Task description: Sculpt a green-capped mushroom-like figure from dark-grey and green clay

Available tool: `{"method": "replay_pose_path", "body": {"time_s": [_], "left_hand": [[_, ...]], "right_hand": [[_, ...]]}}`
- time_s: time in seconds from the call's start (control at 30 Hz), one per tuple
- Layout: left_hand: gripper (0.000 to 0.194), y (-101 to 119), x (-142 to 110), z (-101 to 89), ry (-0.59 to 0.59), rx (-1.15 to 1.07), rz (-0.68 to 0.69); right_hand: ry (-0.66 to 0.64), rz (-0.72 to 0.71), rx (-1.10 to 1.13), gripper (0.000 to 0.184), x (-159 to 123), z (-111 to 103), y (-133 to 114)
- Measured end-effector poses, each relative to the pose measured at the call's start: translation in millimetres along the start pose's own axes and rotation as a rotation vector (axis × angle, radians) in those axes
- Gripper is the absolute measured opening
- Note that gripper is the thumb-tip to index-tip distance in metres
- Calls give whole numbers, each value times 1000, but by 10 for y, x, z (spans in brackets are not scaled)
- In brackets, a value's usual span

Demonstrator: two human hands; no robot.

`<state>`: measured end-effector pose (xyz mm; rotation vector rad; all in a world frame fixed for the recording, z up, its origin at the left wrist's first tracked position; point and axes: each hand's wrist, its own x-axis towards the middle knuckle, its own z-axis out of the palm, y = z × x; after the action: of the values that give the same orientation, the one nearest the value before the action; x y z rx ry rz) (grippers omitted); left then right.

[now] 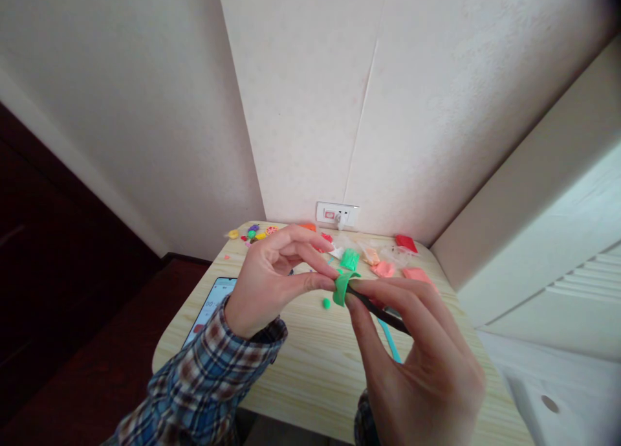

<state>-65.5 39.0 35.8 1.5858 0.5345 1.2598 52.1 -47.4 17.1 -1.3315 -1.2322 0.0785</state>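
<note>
Over the middle of the table, my left hand [286, 274] pinches the edge of a bright green clay piece [342, 287] between thumb and fingertip, its other fingers loosely curved. The flat green piece bends around the end of a slim dark strip [381, 312], whose exact kind I cannot make out. My right hand [417, 342] grips that strip between thumb and fingers, close beside the green piece. A small green ball [326, 303] lies on the tabletop just below. Partly behind my right hand is a light blue tool [389, 340].
A phone [209, 307] lies on the wooden table [291, 375] at left. Small colourful pieces [252, 233] sit at the back left. Behind my hands are green clay [350, 259], pink clay [383, 268] and a red packet [406, 243]. A wall socket [337, 213] is above the back edge.
</note>
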Motion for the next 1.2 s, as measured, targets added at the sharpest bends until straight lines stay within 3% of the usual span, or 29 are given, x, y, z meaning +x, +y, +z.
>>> {"method": "replay_pose_path", "body": {"time_s": [0.3,0.8,0.93,1.2], "left_hand": [[37,-34,-39,23,48,-16,-63],[31,-75,-33,0,-19,-18,-50],[29,-71,-29,9,-12,16,-4],[7,46,52,9,-81,280,162]], "right_hand": [[77,-231,-141,8,25,6,4],[69,-264,-155,10,31,7,4],[20,-134,-46,8,33,2,63],[-239,429,564,7,108,-8,293]]}}
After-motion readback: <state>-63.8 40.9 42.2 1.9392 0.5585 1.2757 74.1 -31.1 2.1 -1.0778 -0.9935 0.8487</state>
